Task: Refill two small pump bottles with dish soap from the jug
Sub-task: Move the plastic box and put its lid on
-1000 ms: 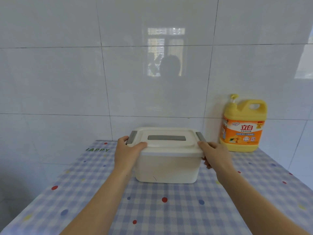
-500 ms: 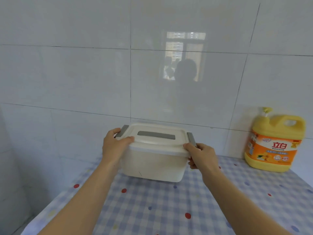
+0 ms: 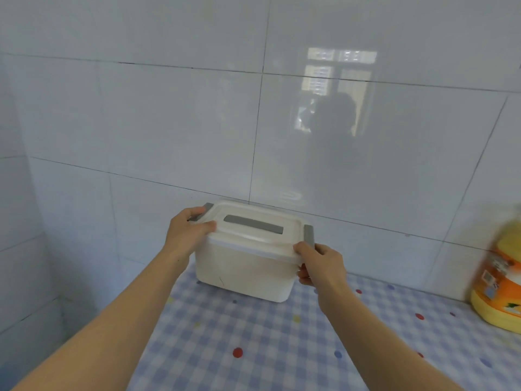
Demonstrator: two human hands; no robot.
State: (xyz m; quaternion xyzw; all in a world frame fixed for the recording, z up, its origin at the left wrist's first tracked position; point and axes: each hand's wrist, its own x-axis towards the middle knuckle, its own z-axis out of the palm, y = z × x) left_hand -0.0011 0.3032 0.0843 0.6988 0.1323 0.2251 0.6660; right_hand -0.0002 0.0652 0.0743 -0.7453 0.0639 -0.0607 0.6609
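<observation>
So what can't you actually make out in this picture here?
Head view only:
- White box contents: opaque walls and the lid hide them; no pump bottles in sight.
- Jug: cut off by the right edge, blurred, label unreadable.
- Fingertips of left hand and right hand: partly hidden behind the box's ends.
- Reflected figure on the wall tile: too faint for detail.

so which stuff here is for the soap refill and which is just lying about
For the job: yellow plastic soap jug with orange label; white plastic lidded box with grey clips, gripped by left hand and right hand, contents hidden.
Just lying about: blue checked tablecloth with coloured dots; white tiled wall. No pump bottles in view.
</observation>
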